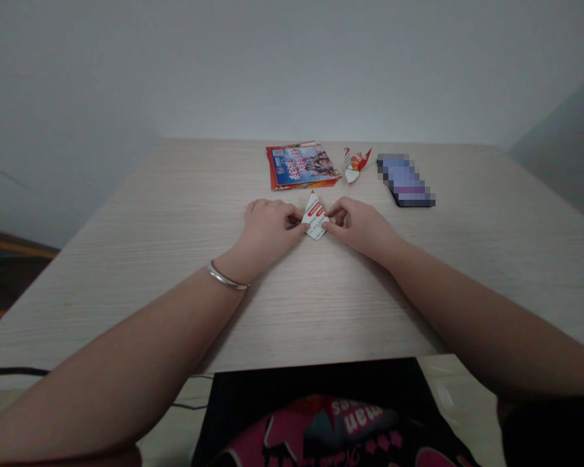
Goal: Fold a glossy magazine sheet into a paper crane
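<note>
A small folded piece of white paper with red print (315, 217) lies on the wooden table (175, 214) between my two hands. My left hand (268, 227), with a silver bangle on its wrist, pinches the paper's left edge with closed fingers. My right hand (357, 224) pinches the right edge in the same way. Both forearms rest on the table.
Behind the hands lies a stack of colourful printed sheets (302, 166). To its right sits a finished folded paper figure in red and white (355, 165), then a dark phone (405, 181). A black cable (10, 371) runs along the near left edge.
</note>
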Tool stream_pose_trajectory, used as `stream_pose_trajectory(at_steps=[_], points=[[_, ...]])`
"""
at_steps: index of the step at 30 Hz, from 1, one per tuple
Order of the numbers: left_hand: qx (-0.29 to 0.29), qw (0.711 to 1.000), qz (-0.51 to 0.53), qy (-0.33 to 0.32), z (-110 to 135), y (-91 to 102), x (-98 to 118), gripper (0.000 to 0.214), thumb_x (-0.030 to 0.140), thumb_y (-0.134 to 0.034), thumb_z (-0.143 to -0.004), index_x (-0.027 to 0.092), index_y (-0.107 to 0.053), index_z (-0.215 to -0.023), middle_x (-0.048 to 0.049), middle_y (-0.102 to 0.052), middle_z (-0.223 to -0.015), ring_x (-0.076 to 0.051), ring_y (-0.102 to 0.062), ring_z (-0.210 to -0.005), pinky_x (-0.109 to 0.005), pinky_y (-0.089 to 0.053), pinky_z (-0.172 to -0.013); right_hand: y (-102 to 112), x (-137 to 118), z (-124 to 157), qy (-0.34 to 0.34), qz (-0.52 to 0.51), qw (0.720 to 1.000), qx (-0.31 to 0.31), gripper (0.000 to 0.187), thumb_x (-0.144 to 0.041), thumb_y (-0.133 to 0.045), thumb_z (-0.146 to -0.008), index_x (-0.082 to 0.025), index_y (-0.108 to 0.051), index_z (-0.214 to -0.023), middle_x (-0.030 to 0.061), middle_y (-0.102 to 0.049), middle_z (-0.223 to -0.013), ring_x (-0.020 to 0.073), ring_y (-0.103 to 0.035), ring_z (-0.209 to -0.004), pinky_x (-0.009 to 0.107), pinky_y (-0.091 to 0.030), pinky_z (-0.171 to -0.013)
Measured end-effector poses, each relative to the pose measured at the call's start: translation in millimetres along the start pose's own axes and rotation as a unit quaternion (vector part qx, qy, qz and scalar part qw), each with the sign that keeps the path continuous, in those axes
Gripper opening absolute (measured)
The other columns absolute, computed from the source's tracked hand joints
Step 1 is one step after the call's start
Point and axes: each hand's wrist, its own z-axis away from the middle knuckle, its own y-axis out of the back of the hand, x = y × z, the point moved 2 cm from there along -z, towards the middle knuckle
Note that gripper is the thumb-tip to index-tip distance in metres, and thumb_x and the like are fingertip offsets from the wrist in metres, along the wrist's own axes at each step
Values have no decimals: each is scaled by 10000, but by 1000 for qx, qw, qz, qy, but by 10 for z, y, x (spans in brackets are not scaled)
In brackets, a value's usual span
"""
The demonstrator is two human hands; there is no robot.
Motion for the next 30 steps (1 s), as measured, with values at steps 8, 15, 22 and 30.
stream_pose_trajectory(at_steps=[8,15,22,30], points=[[2,1000,24,-2,-7,-28,-15,377,398,-698,-928,212,-769,-1248,-110,-750,-1283,-344,-643,-1248,-502,-436,-1106,-61,82,-42,87,-12,996,20,382,-208,-774,-834,-137,-729,-1207,114,-732,-1121,244,-676,-1004,392,-530,-923],[44,994,98,-34,-26,-41,-46,321,303,-760,-881,191,-784,-1181,-88,-788,-1179,-281,-699,-1122,-435,-502,-1025,-90,131,-68,133,-32,990,32,461,-198,-789,-794,-176,-715,-1248,116,-717,-1199,239,-668,-954,424,-541,-922],[65,988,94,-101,-51,-81,-87,196,185,-754,-858,122,-793,-1040,-125,-788,-1118,-286,-696,-1107,-417,-521,-1024,-99,93,-79,189,-9,981,50,250,-149,-770,-805,-186,-743,-1051,98,-766,-1090,270,-672,-1028,439,-528,-953],[3,987,-12,-158,-35,-29,-40,177,212,-647,-946,165,-817,-959,-86,-820,-1041,-284,-731,-1024,-439,-533,-1006,-9,-17,-14,175,92,980,-15,172,-192,-687,-923,-174,-808,-1043,114,-813,-1087,294,-714,-1086,434,-540,-985]])
